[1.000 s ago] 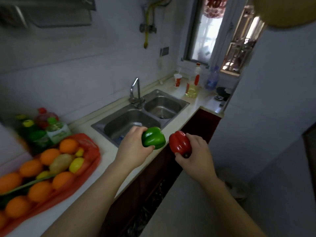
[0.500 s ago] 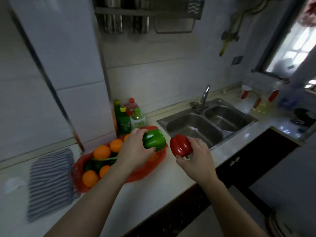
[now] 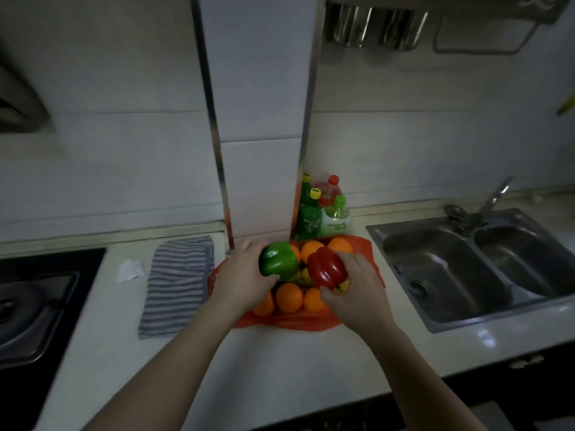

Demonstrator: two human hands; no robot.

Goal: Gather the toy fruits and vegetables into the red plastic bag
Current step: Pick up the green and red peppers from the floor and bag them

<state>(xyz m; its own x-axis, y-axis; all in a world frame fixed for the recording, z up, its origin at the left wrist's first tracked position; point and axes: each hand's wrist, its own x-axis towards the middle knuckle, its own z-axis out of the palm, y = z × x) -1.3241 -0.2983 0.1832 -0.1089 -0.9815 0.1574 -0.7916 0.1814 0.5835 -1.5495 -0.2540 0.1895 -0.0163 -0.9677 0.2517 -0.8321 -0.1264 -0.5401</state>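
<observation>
Moved over red bag point(image 3: 289, 321), half-hiding oranges point(image 3: 288, 297): left grip point(image 3: 241, 275) clasping green pepper point(image 3: 278, 259), right grip point(image 3: 357, 290) red pepper point(image 3: 326, 269).

I'm looking at a dim kitchen with white tiled walls point(image 3: 435, 144) and a white boxed column point(image 3: 261, 119) edged in metal strips, rising from the pale countertop point(image 3: 280, 368). On the right is a stainless steel double sink point(image 3: 451, 275) with a chrome tap point(image 3: 494, 197), and on the left a black gas hob point(image 3: 53, 259). Steel cups point(image 3: 345, 26) hang from a metal wall rack point(image 3: 466, 4) above.
</observation>
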